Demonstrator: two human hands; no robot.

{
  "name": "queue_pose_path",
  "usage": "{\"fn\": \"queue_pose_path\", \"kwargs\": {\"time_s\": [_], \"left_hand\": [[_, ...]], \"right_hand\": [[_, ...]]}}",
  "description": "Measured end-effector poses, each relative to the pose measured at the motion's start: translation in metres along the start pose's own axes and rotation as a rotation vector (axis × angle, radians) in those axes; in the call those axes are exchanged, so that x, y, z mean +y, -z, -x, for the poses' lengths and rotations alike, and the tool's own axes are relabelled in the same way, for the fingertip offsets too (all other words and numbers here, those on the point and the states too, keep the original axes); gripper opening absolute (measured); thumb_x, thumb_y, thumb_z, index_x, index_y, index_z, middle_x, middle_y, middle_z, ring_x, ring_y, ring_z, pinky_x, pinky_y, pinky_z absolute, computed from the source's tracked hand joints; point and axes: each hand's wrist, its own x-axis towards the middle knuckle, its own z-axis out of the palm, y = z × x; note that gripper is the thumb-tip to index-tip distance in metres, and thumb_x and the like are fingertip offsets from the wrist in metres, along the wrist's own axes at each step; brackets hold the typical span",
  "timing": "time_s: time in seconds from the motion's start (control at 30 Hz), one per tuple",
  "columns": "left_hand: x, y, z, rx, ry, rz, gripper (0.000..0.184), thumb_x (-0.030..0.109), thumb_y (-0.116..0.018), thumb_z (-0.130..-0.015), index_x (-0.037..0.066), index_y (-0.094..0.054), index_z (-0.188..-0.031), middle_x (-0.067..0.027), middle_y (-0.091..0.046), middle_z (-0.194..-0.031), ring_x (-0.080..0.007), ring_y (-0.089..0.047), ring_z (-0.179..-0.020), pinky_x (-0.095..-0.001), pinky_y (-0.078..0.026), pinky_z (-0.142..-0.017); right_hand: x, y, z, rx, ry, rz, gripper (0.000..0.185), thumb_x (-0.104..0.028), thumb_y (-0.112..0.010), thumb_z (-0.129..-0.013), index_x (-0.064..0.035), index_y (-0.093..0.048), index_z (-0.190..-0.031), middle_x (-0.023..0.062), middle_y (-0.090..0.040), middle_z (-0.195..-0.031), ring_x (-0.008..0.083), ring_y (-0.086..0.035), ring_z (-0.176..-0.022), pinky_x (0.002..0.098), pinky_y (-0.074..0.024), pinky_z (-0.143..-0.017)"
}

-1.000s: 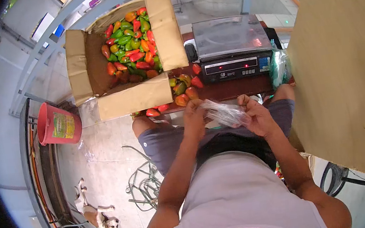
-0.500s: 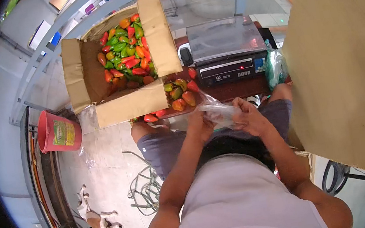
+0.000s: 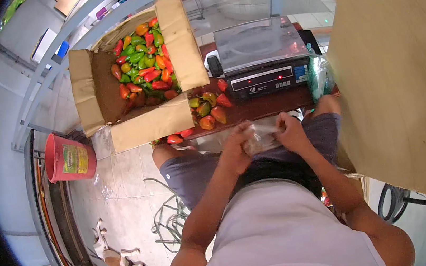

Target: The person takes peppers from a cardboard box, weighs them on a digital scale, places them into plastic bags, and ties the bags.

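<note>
While the left hand (image 3: 237,147) and the right hand (image 3: 293,133) are stretching a clear plastic bag (image 3: 263,136) between them, the fingers of each clamped on one side of it, the bag is hanging above the dark shorts (image 3: 191,175), just short of the near edge of the dark red table (image 3: 263,106). Beyond them, loose peppers (image 3: 219,114) are lying near that edge, left of its middle, and a green plastic bag (image 3: 319,78) is resting at the right edge. Farther back, a scale (image 3: 261,47) is standing toward the far right corner, while a cardboard box (image 3: 152,125) is holding red and green peppers (image 3: 140,62) at the left end.
</note>
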Motion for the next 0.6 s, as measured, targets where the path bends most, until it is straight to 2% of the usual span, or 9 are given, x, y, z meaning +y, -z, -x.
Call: {"fn": "queue_pose_path", "kwargs": {"time_s": [0.07,0.1,0.13,0.23,0.27,0.37,0.47,0.57,0.6], "left_hand": [[-0.018,0.007,0.011,-0.215,-0.022,-0.217,0.027,-0.002,-0.061,-0.087,0.007,-0.057,-0.112,-0.0055,-0.063,-0.103,-0.0202,-0.065,-0.088,-0.0340,-0.054,-0.081],[-0.017,0.016,0.005,-0.219,-0.138,-0.538,0.028,-0.003,-0.062,-0.085,0.006,-0.057,-0.111,-0.0067,-0.063,-0.103,-0.0223,-0.065,-0.090,-0.0348,-0.054,-0.081],[-0.013,0.030,-0.001,-0.213,-0.256,-0.860,0.029,-0.004,-0.062,-0.083,0.005,-0.058,-0.111,-0.0079,-0.062,-0.104,-0.0244,-0.065,-0.092,-0.0355,-0.053,-0.082],[-0.009,0.031,-0.003,-0.016,-0.681,-1.506,0.027,-0.006,-0.062,-0.079,0.004,-0.061,-0.104,-0.0118,-0.059,-0.100,-0.0305,-0.063,-0.090,-0.0376,-0.051,-0.076],[-0.007,0.023,-0.002,0.087,-0.840,-1.657,0.026,-0.006,-0.061,-0.078,0.004,-0.063,-0.102,-0.0131,-0.058,-0.098,-0.0324,-0.062,-0.088,-0.0383,-0.051,-0.073],[0.002,0.004,-0.001,0.192,-0.906,-1.694,0.019,-0.007,-0.060,-0.076,0.003,-0.066,-0.091,-0.0154,-0.054,-0.095,-0.0381,-0.062,-0.093,-0.0407,-0.052,-0.075],[0.005,0.001,-0.003,0.184,-0.838,-1.954,0.014,0.000,-0.059,-0.080,0.005,-0.070,-0.085,-0.0152,-0.056,-0.101,-0.0374,-0.065,-0.092,-0.0449,-0.054,-0.075],[-0.004,-0.007,0.003,-0.004,-0.480,-2.386,0.017,0.016,-0.059,-0.086,0.008,-0.074,-0.090,-0.0177,-0.060,-0.101,-0.0361,-0.068,-0.086,-0.0474,-0.055,-0.070],[-0.007,-0.003,-0.002,-0.002,-0.437,-2.409,0.021,0.021,-0.058,-0.088,0.009,-0.074,-0.091,-0.0185,-0.062,-0.100,-0.0353,-0.068,-0.084,-0.0481,-0.055,-0.069]], "right_hand": [[0.011,0.003,-0.006,0.234,0.068,-0.088,0.029,0.002,-0.065,-0.082,-0.0051,-0.055,-0.108,0.0102,-0.064,-0.088,0.0252,-0.067,-0.086,0.0352,-0.0533,-0.076],[0.016,0.002,-0.012,0.344,0.110,-0.132,0.032,0.003,-0.065,-0.081,-0.0057,-0.054,-0.110,0.0110,-0.063,-0.088,0.0262,-0.067,-0.086,0.0357,-0.0534,-0.076],[0.016,-0.001,-0.020,0.332,0.093,-0.416,0.032,0.006,-0.061,-0.083,-0.0074,-0.053,-0.111,0.0078,-0.062,-0.086,0.0227,-0.066,-0.084,0.0336,-0.0534,-0.073],[-0.021,0.002,-0.004,-0.115,-0.196,-0.958,0.041,0.008,-0.054,-0.086,-0.0104,-0.047,-0.121,0.0057,-0.060,-0.099,0.0162,-0.064,-0.086,0.0276,-0.0536,-0.073],[-0.038,0.003,0.001,-0.104,-0.223,-1.148,0.030,0.008,-0.056,-0.086,-0.0091,-0.055,-0.110,0.0028,-0.061,-0.089,0.0146,-0.065,-0.082,0.0269,-0.0521,-0.068],[-0.029,0.006,-0.004,-0.209,-0.160,-1.461,0.026,0.001,-0.060,-0.087,-0.0103,-0.058,-0.110,0.0051,-0.061,-0.094,0.0151,-0.064,-0.080,0.0287,-0.0527,-0.067],[-0.003,0.016,-0.009,-0.147,0.438,-0.166,0.023,-0.005,-0.063,-0.086,-0.0117,-0.064,-0.108,0.0092,-0.061,-0.099,0.0204,-0.065,-0.081,0.0348,-0.0547,-0.069],[-0.015,0.013,-0.006,0.066,0.259,0.541,0.028,0.003,-0.063,-0.076,-0.0083,-0.068,-0.101,0.0114,-0.061,-0.109,0.0258,-0.066,-0.091,0.0385,-0.0551,-0.080],[-0.024,0.015,-0.005,0.042,0.198,0.534,0.028,0.003,-0.063,-0.074,-0.0079,-0.069,-0.100,0.0121,-0.061,-0.114,0.0285,-0.065,-0.096,0.0404,-0.0541,-0.083]]}}
